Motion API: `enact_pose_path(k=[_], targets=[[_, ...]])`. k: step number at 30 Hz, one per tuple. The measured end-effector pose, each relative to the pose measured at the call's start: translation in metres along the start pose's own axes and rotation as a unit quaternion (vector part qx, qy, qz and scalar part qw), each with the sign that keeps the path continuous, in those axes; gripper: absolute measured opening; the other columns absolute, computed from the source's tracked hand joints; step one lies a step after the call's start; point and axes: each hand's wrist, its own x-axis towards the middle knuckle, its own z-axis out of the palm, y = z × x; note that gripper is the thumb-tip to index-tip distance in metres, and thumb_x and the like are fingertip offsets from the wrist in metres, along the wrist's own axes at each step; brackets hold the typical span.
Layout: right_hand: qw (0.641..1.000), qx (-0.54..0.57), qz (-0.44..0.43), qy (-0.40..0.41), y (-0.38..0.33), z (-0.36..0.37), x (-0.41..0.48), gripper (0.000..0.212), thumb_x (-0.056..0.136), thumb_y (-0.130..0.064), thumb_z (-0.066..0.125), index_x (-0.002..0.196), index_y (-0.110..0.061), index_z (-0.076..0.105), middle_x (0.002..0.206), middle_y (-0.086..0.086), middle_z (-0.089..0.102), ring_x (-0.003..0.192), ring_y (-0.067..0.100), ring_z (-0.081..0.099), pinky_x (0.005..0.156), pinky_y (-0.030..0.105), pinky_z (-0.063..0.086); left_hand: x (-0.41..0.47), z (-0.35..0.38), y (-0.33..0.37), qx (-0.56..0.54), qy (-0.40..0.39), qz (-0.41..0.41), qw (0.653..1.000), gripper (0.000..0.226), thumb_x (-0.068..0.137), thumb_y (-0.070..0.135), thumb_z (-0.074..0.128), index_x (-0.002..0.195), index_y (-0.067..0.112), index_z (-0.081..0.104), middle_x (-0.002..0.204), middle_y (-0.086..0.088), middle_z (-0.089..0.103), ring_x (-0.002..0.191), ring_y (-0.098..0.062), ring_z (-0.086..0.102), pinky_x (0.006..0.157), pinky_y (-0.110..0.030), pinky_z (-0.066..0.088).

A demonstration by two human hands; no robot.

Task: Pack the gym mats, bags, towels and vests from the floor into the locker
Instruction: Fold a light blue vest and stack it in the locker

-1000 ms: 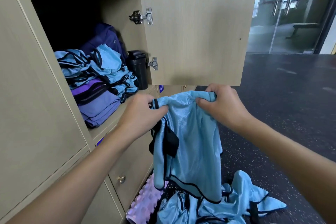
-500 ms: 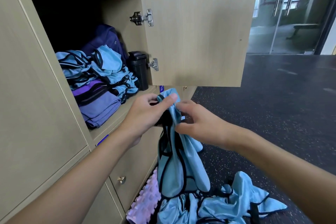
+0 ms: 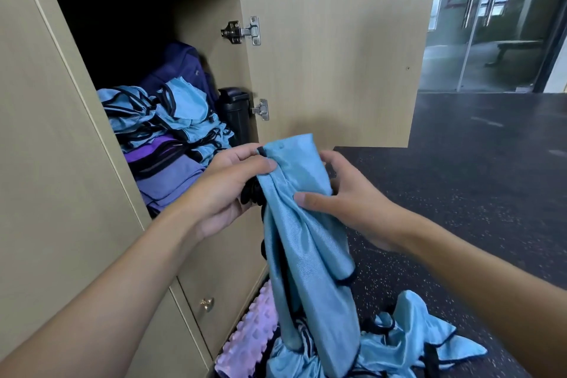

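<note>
Dark speckled floor beside open locker. Left hand and right hand both grip one blue vest, hanging over more vests below.

The vest is showing glossy blue cloth; beside it, the locker door is showing matt wood grain, its hinges shiny metal; the floor is looking rough, speckled.
</note>
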Motion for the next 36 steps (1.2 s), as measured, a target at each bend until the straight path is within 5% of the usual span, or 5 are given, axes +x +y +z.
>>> enact_pose_path(k=[9, 16, 21, 31, 36], targets=[[0.980, 0.046, -0.089, 0.170, -0.006, 0.001, 0.003, 0.064, 0.085, -0.007, 0.075, 0.133, -0.028, 0.039, 0.102, 0.006, 0.071, 0.082, 0.015, 0.073, 0.071, 0.032, 0.061, -0.010, 0.022, -0.037, 0.090, -0.001, 0.030, 0.996, 0.129, 0.059, 0.039, 0.093, 0.149, 0.055, 0.003, 0.136, 0.004, 0.062, 0.113, -0.013, 0.067, 0.100, -0.036, 0.053], [0.987, 0.031, -0.055, 0.150, -0.005, -0.004, 0.003, 0.080, 0.085, -0.022, 0.077, 0.144, -0.043, 0.026, 0.108, 0.005, 0.069, 0.090, 0.016, 0.073, 0.082, 0.037, 0.060, -0.008, 0.023, -0.042, 0.103, -0.001, 0.134, 0.986, 0.107, 0.073, 0.008, 0.083, 0.144, 0.061, 0.022, 0.152, -0.005, 0.046, 0.122, -0.024, 0.063, 0.096, -0.049, 0.055], [0.997, 0.045, -0.050, 0.022, -0.002, -0.006, -0.001, 0.093, 0.079, -0.008, 0.081, 0.144, -0.047, 0.028, 0.118, -0.008, 0.068, 0.104, 0.015, 0.070, 0.089, 0.036, 0.058, -0.001, 0.016, -0.029, 0.012, 0.083, 0.123, 0.989, 0.091, 0.081, -0.008, 0.075, 0.140, 0.048, 0.034, 0.119, -0.017, 0.070, 0.099, -0.034, 0.072, 0.084, -0.052, 0.059], [0.997, -0.034, -0.063, 0.013, -0.006, -0.003, 0.000, 0.047, 0.080, 0.004, 0.076, 0.121, -0.015, 0.064, 0.098, 0.005, 0.076, 0.087, 0.020, 0.074, 0.075, 0.034, 0.061, -0.001, 0.006, -0.022, 0.136, 0.037, 0.051, 0.989, 0.074, 0.060, 0.040, 0.088, 0.125, 0.032, 0.053, 0.115, -0.001, 0.071, 0.100, -0.015, 0.071, 0.085, -0.033, 0.058], [0.999, -0.001, -0.035, 0.005, -0.007, -0.007, 0.000, 0.034, 0.082, 0.005, 0.074, 0.110, -0.013, 0.068, 0.094, 0.010, 0.077, 0.085, 0.027, 0.075, 0.076, 0.042, 0.062, -0.003, -0.001, -0.025, 0.431, 0.062, 0.151, 0.888, 0.092, 0.043, 0.069, 0.077, 0.127, 0.043, 0.049, 0.137, 0.015, 0.027, 0.134, -0.005, 0.029, 0.111, -0.023, 0.030]])
